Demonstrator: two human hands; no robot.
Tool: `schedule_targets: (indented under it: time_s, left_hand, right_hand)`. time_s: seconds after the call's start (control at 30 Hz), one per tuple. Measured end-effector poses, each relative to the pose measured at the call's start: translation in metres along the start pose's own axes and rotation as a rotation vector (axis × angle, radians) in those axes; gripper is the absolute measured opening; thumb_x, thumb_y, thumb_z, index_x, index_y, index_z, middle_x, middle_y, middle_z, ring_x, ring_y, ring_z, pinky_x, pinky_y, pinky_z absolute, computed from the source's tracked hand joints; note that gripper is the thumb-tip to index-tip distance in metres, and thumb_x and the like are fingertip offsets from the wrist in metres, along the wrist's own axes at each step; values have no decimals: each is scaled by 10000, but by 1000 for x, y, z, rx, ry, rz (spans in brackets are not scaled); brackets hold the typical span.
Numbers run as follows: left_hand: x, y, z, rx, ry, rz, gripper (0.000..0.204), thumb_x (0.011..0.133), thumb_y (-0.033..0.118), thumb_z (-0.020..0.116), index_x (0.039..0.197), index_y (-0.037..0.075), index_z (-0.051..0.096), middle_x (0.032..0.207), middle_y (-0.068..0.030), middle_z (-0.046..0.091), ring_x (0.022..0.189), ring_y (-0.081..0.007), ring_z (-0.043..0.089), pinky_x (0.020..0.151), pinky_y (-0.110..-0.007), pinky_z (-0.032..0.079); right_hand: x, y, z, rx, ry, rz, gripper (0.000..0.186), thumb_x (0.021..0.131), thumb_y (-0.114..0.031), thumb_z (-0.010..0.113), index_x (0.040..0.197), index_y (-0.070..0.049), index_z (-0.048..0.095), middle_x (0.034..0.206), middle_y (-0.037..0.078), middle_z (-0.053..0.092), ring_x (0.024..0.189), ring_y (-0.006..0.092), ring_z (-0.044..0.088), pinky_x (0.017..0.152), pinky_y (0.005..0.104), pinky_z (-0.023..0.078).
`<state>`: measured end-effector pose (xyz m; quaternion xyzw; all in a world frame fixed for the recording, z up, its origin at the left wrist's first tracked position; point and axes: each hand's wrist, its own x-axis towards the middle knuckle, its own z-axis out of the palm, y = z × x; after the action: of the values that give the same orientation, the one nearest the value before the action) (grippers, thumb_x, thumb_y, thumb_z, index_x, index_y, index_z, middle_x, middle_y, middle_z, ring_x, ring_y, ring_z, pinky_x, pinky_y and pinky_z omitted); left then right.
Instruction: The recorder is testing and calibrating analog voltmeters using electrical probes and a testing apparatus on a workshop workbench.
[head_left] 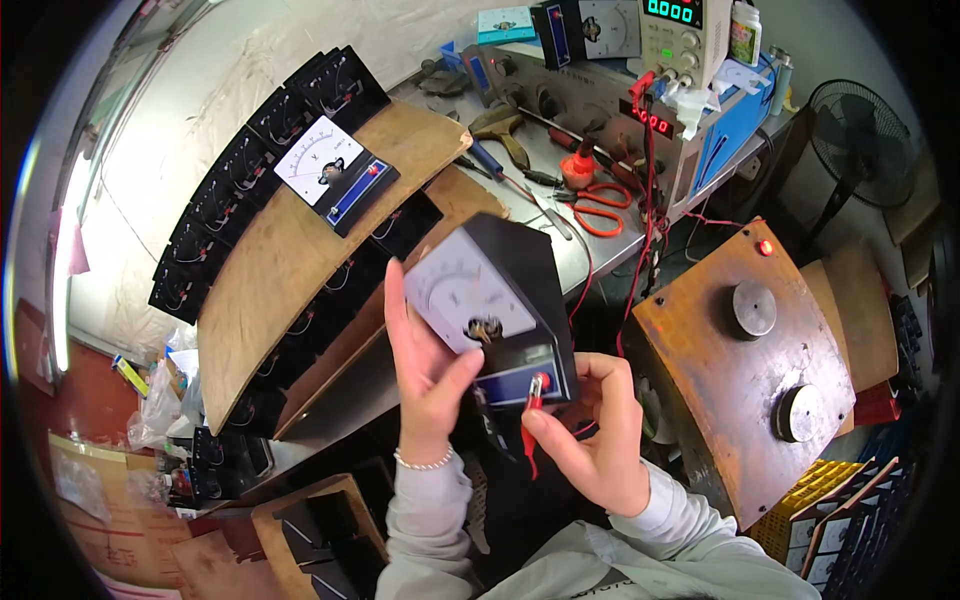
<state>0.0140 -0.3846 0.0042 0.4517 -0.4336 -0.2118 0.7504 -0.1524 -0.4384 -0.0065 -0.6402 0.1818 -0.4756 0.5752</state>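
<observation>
My left hand (424, 385) grips a black-cased analog meter (470, 285) by its left side, with the thumb on the front. The meter is tilted, and its white dial with an exposed mechanism faces me. A blue strip (505, 386) runs along its lower front. At the right end of that strip, a red alligator clip (534, 403) sits at the red terminal. My right hand (598, 440) has its thumb against this clip, while its fingers bend behind the case's lower right corner. A dark lead (492, 425) hangs beside the strip's left end.
A second meter (335, 172) lies on a wooden board (265, 275), with rows of black cases (215, 205) behind. Pliers (510, 140), red-handled scissors (603, 208) and a power supply (680, 40) occupy the bench. At right stands a rusty metal box (745, 370) with two knobs.
</observation>
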Motion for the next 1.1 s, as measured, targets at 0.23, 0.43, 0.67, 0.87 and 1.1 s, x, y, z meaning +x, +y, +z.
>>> schedule_targets:
  time_s: [0.23,0.43,0.67,0.87,1.1]
  left_hand:
    - [-85,-19,-16,-268,270,-101,989,798,576,771,1556,126,322,1555,-90,403,1395,-307,431,1155,-524,357]
    - [-132,-34,-42,-369,293,-208,821,882,492,720,1527,111,382,1531,-105,446,1386,-328,446,1150,-538,354]
    - [-140,-34,-52,-390,275,-242,802,883,477,725,1514,99,406,1516,-110,467,1389,-338,442,1152,-552,340]
    - [-127,-32,-40,-352,317,-249,780,893,479,712,1505,95,419,1511,-113,473,1382,-342,447,1153,-550,338]
    - [-130,-43,-50,-651,165,-179,743,891,331,753,1493,49,422,1470,-147,512,1362,-350,480,1137,-526,371]
  right_hand:
    - [-10,3,6,-327,-145,-322,418,572,43,744,960,-109,707,1071,7,684,775,189,552,592,274,440]
    - [-23,16,1,-394,-227,-294,408,593,58,722,959,-123,733,1050,29,680,762,196,536,573,268,431]
    - [-26,19,0,-383,-268,-286,406,603,79,722,965,-105,734,1052,57,671,771,203,542,560,271,427]
    - [-22,19,0,-378,-268,-261,416,600,92,709,968,-101,736,1045,63,669,758,193,537,536,261,421]
    - [-19,18,1,-386,-278,-263,418,596,100,700,959,-100,745,1030,59,666,738,182,528,511,248,408]
